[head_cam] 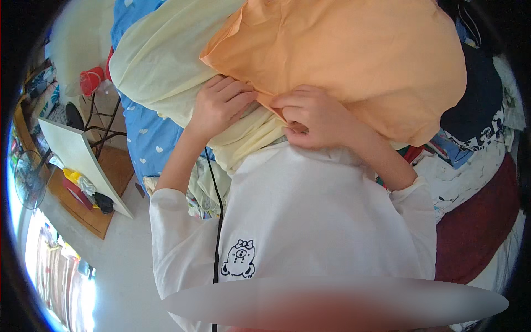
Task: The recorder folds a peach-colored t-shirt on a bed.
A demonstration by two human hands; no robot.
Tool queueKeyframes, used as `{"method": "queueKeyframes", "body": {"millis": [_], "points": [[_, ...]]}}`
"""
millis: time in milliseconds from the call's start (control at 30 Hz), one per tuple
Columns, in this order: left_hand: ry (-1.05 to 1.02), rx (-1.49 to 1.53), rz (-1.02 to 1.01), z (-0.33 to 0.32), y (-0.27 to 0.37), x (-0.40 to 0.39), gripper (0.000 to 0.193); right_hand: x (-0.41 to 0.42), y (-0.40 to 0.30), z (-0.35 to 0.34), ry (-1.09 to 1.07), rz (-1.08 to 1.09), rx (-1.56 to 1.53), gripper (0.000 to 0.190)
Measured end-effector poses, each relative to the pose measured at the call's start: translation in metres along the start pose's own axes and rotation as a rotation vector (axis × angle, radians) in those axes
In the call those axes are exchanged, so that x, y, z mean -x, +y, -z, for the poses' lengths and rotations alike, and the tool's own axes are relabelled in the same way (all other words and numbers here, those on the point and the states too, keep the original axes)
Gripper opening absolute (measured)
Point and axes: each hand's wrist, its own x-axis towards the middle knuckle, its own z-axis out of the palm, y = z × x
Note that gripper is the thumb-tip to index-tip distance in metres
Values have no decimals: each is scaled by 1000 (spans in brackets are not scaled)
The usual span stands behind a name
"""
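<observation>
A puffy orange fabric cover [352, 58], perhaps a pillow in its case, lies across my lap. Its near edge runs between my two hands. My left hand [224, 103] pinches that edge with curled fingers, close to the orange corner. To the right, my right hand [313, 116] grips the same edge, thumb and fingers bent around a fold. Pale yellow cloth [161, 62] lies under the orange one and bunches up below my hands. What is inside the covers is hidden.
Blue heart-print bedding [145, 137] lies at the left. Beyond it are a white board [83, 157], a red bucket [91, 81] and a fan [31, 178]. A black cable [215, 199] hangs before my shirt. Dark clothing [473, 95] and a maroon cloth [477, 224] lie right.
</observation>
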Motion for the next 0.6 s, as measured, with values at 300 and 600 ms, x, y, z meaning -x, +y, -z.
{"method": "queueKeyframes", "body": {"millis": [300,600], "points": [[-17,-2,-8,1,2,-3,22,-45,-17,-28,-31,-365,368,19],[-3,-36,21,-2,3,-1,20,-40,-3,-46,12,-102,646,7]]}}
